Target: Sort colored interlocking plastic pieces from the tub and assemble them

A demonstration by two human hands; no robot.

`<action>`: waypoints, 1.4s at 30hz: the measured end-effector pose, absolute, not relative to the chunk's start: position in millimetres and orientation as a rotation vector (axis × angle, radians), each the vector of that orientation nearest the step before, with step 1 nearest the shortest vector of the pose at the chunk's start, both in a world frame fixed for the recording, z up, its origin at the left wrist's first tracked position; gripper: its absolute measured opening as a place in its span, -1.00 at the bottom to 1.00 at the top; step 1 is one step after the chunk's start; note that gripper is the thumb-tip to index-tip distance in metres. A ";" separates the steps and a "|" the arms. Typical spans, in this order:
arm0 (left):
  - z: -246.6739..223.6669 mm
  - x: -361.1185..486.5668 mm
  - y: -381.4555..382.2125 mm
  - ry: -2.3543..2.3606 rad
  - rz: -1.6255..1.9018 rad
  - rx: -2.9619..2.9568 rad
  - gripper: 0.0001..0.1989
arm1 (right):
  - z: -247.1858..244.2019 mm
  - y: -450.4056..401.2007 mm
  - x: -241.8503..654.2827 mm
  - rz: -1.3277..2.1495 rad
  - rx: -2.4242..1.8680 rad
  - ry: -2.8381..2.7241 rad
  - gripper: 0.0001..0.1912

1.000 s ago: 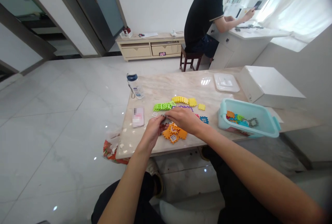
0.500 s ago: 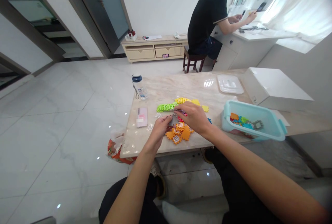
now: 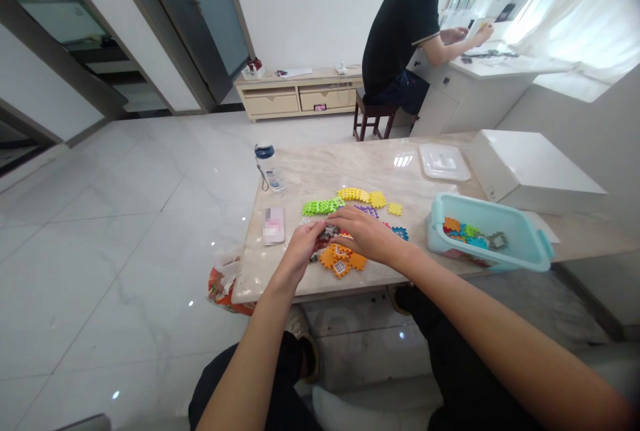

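Note:
My left hand (image 3: 303, 246) is closed, pinching a grey interlocking plastic tile (image 3: 331, 230) over the front of the table. My right hand (image 3: 367, 234) comes in from the right, its fingertips closed on the far side of that tile; the fingers hide part of it. Just below both hands lies a heap of orange tiles (image 3: 357, 262), some with white window inserts (image 3: 340, 268). Beyond the fingers run a row of green tiles (image 3: 320, 206) and a row of yellow tiles (image 3: 353, 194). Purple tiles (image 3: 367, 210) and a blue tile (image 3: 400, 232) show past my right hand.
A light-blue bin (image 3: 435, 239) with mixed tiles stands to the right, near a clear lid (image 3: 444, 162) and a white box (image 3: 537, 161). A water bottle (image 3: 271, 170) and a pink card (image 3: 273, 226) are at left. Another person (image 3: 400, 24) sits at a far desk.
My right hand has shifted slightly down and left, closer to my left hand, uncovering purple and blue tiles. The grey piece has been turned or moved a little between the fingers.

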State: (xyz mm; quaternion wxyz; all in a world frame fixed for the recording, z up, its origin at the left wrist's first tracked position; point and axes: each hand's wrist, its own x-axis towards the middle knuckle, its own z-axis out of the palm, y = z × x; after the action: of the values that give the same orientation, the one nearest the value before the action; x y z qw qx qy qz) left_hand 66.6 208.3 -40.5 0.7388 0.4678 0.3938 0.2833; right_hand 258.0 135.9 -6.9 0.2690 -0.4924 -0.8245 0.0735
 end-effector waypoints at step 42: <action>-31.6 75.7 202.7 0.709 0.560 0.928 -0.40 | -23.5 142.2 279.6 0.355 -1.408 -1.939 -0.39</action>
State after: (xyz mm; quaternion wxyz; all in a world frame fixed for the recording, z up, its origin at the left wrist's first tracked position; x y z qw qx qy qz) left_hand 75.7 202.7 -31.6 0.7975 0.4324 0.3303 0.2606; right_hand 279.6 142.2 -23.5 0.3518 -0.5439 -0.7494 0.1373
